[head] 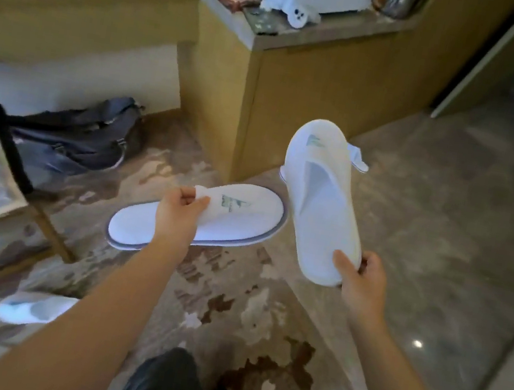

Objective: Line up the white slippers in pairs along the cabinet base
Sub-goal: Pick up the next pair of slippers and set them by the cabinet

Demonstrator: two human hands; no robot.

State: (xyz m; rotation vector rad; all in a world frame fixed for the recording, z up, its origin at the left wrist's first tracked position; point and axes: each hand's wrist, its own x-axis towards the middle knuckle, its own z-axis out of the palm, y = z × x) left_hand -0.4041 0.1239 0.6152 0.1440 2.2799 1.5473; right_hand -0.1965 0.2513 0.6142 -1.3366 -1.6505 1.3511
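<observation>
Above the patterned floor (pixel 229 309), left hand (pixel 177 215) pinches one slipper (pixel 245 213); right hand (pixel 364 277) grips another (pixel 323 199). None visibly paired along the cabinet (pixel 316 96) at twelve o'clock; another slipper (pixel 32 307) waits at eight o'clock.

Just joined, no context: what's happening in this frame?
A person is holding one white slipper in each hand above the patterned floor. The left hand pinches the upper of the left slipper, which lies sideways. The right hand has a grip on the heel of the right slipper, toe pointing toward the wooden cabinet. Part of another slipper shows on the floor by the cabinet base, and one more white slipper lies at lower left. Neither held slipper is set down yet.
</observation>
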